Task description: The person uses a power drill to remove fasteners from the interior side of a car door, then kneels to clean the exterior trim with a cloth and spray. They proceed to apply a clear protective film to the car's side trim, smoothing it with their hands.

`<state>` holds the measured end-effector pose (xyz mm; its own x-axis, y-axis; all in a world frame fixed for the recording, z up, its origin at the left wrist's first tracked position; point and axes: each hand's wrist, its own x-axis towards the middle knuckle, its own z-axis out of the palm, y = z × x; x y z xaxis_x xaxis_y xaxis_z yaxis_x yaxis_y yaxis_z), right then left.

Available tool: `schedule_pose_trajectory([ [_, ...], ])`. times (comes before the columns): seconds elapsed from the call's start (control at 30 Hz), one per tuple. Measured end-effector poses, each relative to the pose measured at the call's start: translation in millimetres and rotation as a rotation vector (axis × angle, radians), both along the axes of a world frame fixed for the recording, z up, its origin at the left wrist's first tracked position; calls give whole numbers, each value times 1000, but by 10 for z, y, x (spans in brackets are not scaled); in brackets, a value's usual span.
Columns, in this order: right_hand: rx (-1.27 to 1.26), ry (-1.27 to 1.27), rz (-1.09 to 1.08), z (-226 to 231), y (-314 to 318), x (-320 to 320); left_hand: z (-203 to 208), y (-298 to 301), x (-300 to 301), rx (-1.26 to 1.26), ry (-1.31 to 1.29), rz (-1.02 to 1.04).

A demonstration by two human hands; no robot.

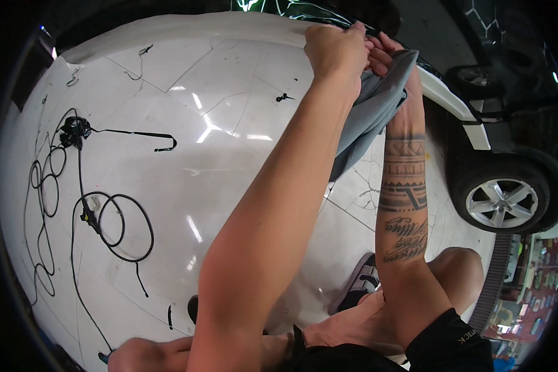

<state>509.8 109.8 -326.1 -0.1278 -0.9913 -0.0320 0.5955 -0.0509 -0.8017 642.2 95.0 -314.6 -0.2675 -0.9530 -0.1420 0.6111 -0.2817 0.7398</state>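
Both my arms reach up to the edge of a glossy black car body [328, 15]. My left hand [336, 53] is closed at that edge, its fingertips pressed together; what lies between them is hidden. Right beside it my right hand [381, 56] has its fingers curled, with a grey cloth [375, 99] bunched at its palm. The cloth hangs down in folds between my two forearms. A white curved trim piece [186, 28] runs along the car's lower edge, passing close by both hands.
A wheel with silver spokes [501, 203] stands at the right. Black cable [152, 232] lies looped on the shiny white floor at the left, with a black tangled bundle [75, 131] and small black scraps [283, 97]. My sandalled foot [358, 282] rests below.
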Motion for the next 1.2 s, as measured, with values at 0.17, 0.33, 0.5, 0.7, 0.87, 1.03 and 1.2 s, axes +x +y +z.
schedule_pose_trajectory([
  [0.17,-164,-69,-99,-135,-7,172,-116,96,-170,-80,186,165],
  [0.33,-425,-153,-1,-335,5,212,-485,49,-285,-290,507,125],
  [0.5,-427,-111,1,-383,64,176,-574,33,-133,-481,478,-46],
  [0.7,-284,329,-123,-270,189,0,-309,261,-308,-77,366,154],
  [0.87,-146,486,-281,-304,302,-175,-227,284,-518,-126,119,104],
  [1.03,-14,296,-193,-162,407,-364,-183,296,-742,-129,214,236],
  [1.2,-25,95,127,-147,216,-549,10,297,-717,30,41,242],
])
